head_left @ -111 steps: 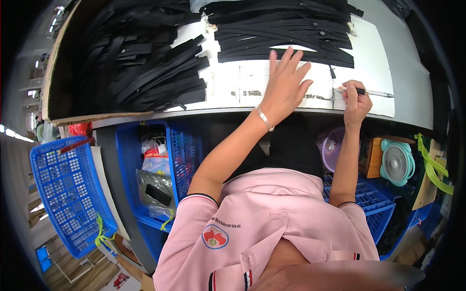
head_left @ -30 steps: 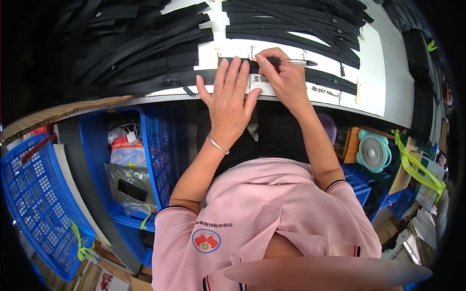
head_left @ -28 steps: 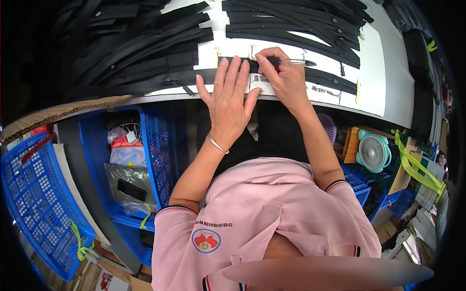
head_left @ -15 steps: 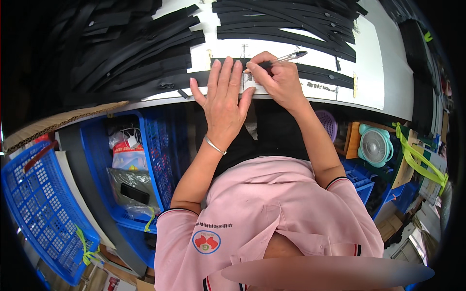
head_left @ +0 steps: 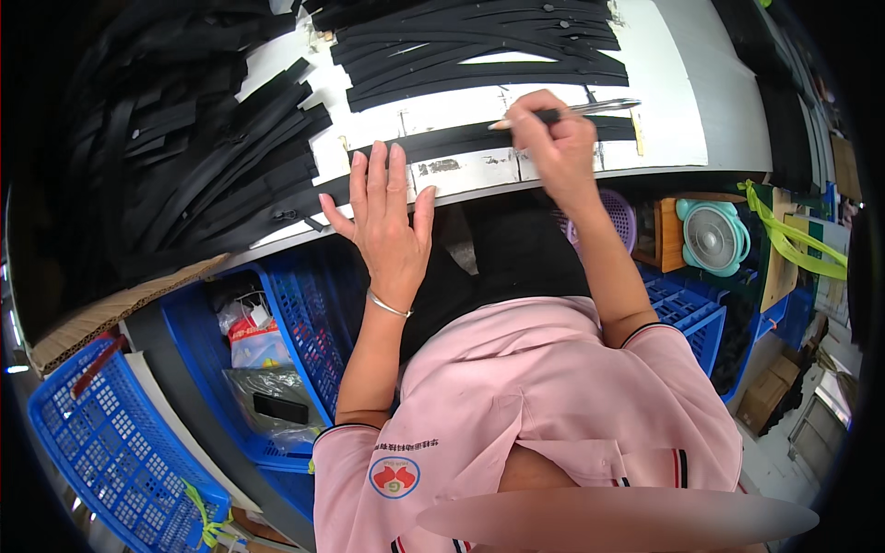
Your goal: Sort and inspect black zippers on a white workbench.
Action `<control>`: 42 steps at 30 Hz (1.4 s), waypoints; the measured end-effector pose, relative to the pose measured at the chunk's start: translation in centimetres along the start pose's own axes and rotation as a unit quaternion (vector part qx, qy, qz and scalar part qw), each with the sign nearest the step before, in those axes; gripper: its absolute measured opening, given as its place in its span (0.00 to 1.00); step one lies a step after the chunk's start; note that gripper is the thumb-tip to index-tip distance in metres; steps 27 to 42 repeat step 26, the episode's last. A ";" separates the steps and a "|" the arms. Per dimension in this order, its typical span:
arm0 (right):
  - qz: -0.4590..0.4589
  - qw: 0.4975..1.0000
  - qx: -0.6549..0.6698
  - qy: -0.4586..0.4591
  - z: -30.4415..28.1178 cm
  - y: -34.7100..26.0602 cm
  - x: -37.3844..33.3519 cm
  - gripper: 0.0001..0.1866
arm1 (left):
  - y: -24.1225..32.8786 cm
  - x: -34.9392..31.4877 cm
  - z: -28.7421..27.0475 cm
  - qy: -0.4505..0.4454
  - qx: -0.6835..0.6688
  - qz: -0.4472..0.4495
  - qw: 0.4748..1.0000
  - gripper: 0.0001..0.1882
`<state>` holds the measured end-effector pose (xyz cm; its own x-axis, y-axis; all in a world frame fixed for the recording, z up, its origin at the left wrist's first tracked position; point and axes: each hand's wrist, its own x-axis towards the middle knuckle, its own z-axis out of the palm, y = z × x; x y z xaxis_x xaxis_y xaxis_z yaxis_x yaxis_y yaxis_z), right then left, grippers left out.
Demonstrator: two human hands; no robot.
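A long black fabric strip (head_left: 452,138) lies along the front of a white marked board (head_left: 678,120). My left hand (head_left: 390,221) rests flat over the strip's left part, fingers spread. Gripped in my right hand (head_left: 560,147) is a pen (head_left: 604,106), its pale tip pointing left just over the strip and its silver end to the right. I cannot tell if the tip touches the strip. Dark marks and short lines show on the board in front of the strip.
Piles of black strips (head_left: 212,147) cover the table's left side, with more strips (head_left: 479,46) behind. Below the table edge are a blue crate (head_left: 318,369) holding bags and a phone (head_left: 281,408), a blue basket (head_left: 120,442), a purple basket (head_left: 619,221) and a small fan (head_left: 714,237).
My right hand has moved right along the strip with the pen, away from my left hand. My left hand stays spread on the strip; the whole view has shifted.
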<state>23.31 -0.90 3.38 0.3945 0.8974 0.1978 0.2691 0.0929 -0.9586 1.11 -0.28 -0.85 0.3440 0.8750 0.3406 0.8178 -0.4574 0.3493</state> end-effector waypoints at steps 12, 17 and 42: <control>-0.023 0.996 -0.081 -0.006 -2.5 2.6 0.7 0.13 | 2.3 0.4 -0.3 -0.016 -0.015 0.002 1.000 0.37; -0.027 0.997 -0.075 -0.007 -2.2 2.6 0.6 0.12 | 7.0 1.7 0.5 -0.061 -0.093 0.097 0.989 0.34; -0.094 0.983 -0.158 -0.029 -2.6 3.3 0.4 0.11 | 7.3 2.0 1.7 -0.078 -0.087 0.099 0.988 0.33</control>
